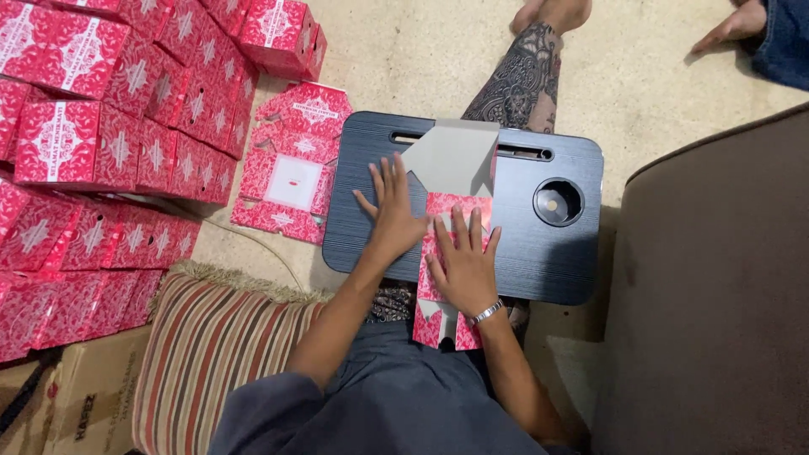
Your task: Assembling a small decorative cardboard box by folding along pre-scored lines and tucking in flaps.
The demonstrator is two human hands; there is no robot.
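Both my hands are flat with fingers spread, gripping nothing, pressing a flat red patterned carton blank (pixel 455 223) onto the black lap tray (pixel 556 261) mid-frame. Left hand (pixel 392 211) sits on its grey inner side, right hand (pixel 463 265) on the red part. Folded red boxes (pixel 109 126) are stacked upper left, another flat blank (pixel 291 173) beside the tray.

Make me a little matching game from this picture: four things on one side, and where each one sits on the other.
Things:
1. left hand
2. right hand
3. stacked red boxes
4. striped cushion

Places:
A. piled on the floor at far left
B. flat on the red part of the unfolded carton
C. beside the person's left leg
D. on the lap desk at the carton's grey edge

Pairs: 1-D, 2-B, 3-A, 4-C
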